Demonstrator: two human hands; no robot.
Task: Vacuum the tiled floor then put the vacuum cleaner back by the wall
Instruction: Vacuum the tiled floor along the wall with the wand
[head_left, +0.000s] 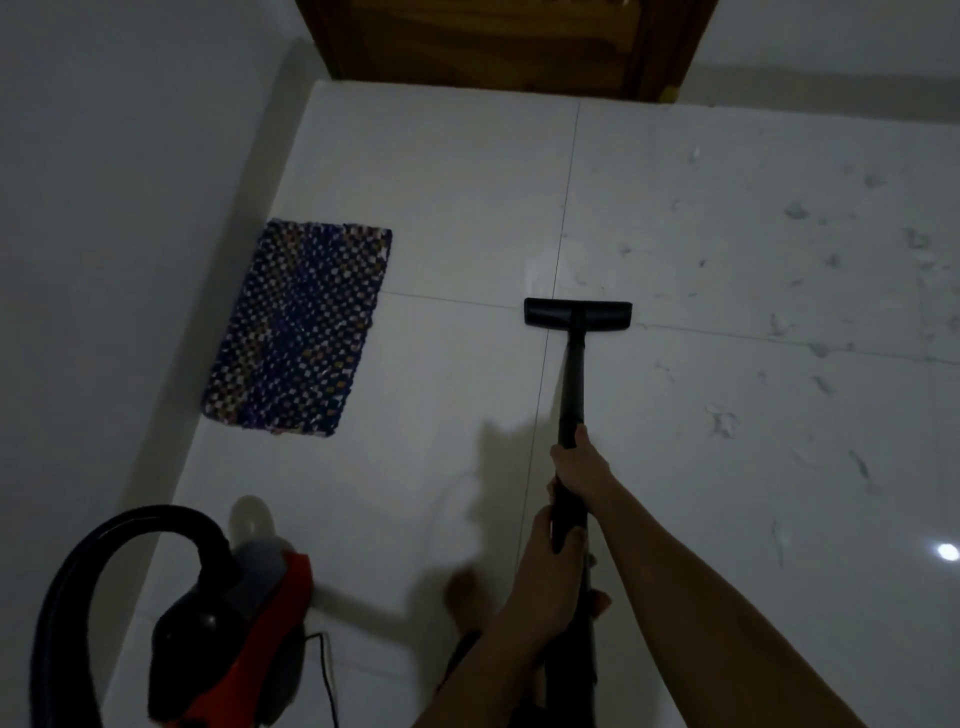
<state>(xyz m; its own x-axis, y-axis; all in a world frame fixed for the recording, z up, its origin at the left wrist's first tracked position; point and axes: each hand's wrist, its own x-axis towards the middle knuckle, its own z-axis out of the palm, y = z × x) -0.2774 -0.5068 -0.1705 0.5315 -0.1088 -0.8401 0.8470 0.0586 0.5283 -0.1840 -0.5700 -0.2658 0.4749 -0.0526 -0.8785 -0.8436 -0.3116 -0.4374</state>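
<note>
Where the right hand grips: the right hand (577, 465) is curled round the black wand (573, 384), higher on the tube than the other hand, with one digit lying along the tube.
Left hand: the left hand (550, 540) wraps the same wand just behind the right, its fingers closed round it; the two hands sit close together.
Wand: it slopes forward and down, away from the person, to the floor head.
Floor head: the floor head (577, 313) is black and wide. It lies flat on the tiled floor (727, 249), over the crossing of two grout lines.
Tiled floor: white and glossy, with grey marbling on the tiles to the right and a bright spot of reflected light near the right edge.
Mat: a dark blue chequered mat (301, 327) lies flat, left of the floor head and well apart from it, beside the left wall (104, 208).
Vacuum body: the red and black vacuum body (234, 623) sits at the bottom left near that wall, blurred. A black hose (104, 540) arches up and over from it, and a thin black cord (327, 675) trails on the floor beside it.
Foot: a bare foot (467, 592), blurred, stands between the vacuum body and the arms.
Door: a dark wooden door (493, 41) closes the far end of the floor.
</note>
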